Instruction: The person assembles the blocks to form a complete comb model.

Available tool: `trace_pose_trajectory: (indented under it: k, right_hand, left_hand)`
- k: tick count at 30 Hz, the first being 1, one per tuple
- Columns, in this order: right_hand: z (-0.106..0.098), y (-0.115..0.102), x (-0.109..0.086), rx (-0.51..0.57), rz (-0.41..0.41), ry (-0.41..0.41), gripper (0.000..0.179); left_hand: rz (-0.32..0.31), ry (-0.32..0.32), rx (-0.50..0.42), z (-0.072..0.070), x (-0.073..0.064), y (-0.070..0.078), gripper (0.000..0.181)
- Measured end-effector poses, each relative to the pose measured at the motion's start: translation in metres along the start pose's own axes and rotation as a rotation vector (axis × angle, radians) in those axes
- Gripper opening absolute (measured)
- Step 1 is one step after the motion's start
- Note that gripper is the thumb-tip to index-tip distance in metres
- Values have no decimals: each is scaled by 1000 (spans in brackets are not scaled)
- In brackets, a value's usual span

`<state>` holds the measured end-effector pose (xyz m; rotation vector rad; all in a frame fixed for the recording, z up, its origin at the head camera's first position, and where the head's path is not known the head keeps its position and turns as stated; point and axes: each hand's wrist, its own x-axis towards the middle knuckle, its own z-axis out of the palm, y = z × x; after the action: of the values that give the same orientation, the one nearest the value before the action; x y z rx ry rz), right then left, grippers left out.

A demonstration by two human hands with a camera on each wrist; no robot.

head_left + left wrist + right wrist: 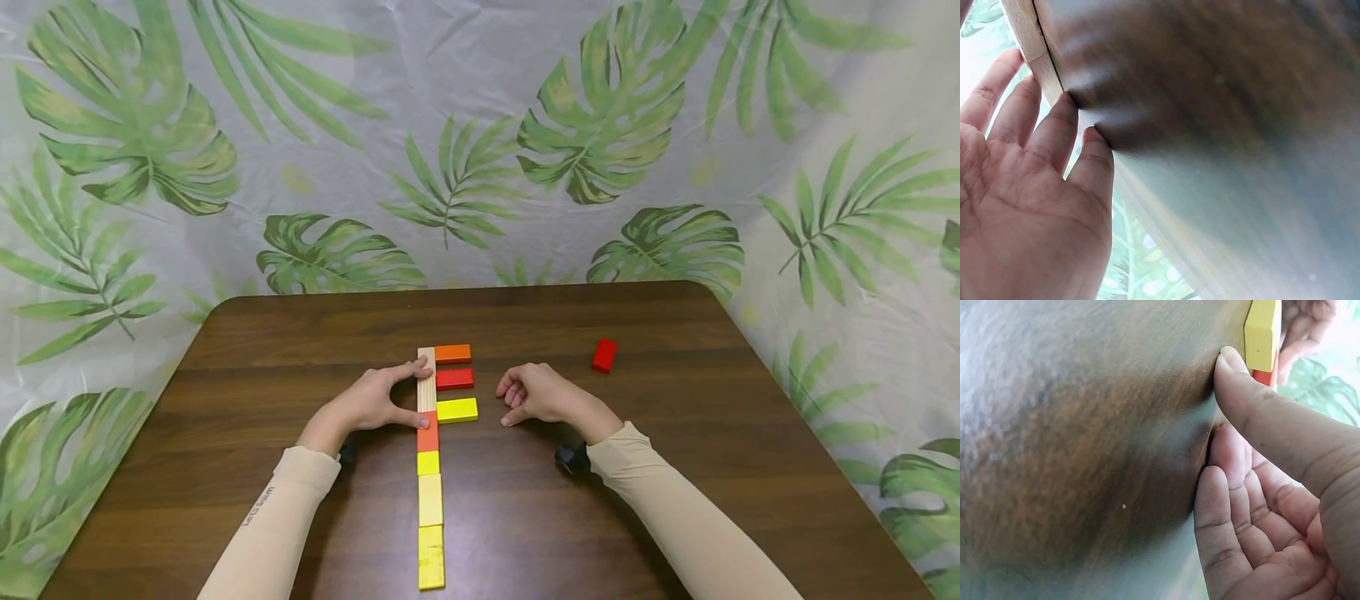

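Note:
A column of blocks runs toward the front edge: plain wood [426, 392], an orange block [427, 439], then several yellow ones [431, 500]. My left hand [372, 397] rests on the column's upper part, its thumb on the orange block and fingers at the plain wood. In the left wrist view its fingers [1050, 134] lie fairly straight along the wooden edge. To the column's right lie an orange block [453, 353], a red block [455, 379] and a yellow block [457, 411]. Beside them, my right hand [543, 394] touches the tabletop with loosely bent fingers, holding nothing.
A single red block [604, 355] lies apart at the back right of the brown wooden table [675, 500]. Behind the table hangs a leaf-patterned cloth [480, 167]. Dark wrist devices show at both cuffs, including the right one [573, 459].

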<state>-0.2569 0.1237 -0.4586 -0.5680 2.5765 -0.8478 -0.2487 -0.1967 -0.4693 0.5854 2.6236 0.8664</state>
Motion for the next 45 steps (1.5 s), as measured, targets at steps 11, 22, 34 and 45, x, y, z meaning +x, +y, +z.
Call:
trace_pose_trajectory:
  k: [11, 22, 34, 45]
  right_hand:
    - [-2, 2, -2, 8, 6, -3, 38]
    - [-7, 2, -9, 13, -75, -10, 34]
    - [-58, 37, -26, -57, -134, 104, 42]
    - [-112, 73, -33, -213, -6, 156, 49]
  left_hand:
    - [0, -1, 2, 0, 4, 1, 91]
    - [12, 7, -4, -1, 1, 0, 92]
    - [7, -5, 9, -2, 2, 2, 92]
    - [6, -4, 3, -3, 0, 3, 92]
